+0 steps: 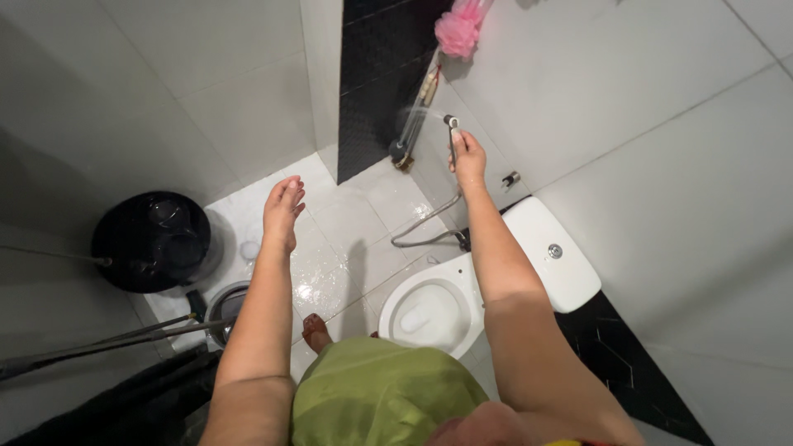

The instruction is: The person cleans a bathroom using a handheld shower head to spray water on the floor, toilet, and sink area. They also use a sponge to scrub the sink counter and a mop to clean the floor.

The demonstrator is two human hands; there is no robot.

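spray nozzle [452, 124], upper centre of frame, gripped by right hand [469, 157]; left hand [283, 211] released, empty, centre-left above wet floor [347, 223].

White wall tiles [661, 124], wet floor [330, 248], toilet [462, 306]

Both arms are stretched forward.
The left hand [283, 211] is held open, fingers together; the right hand [469, 157] is closed in a grip.
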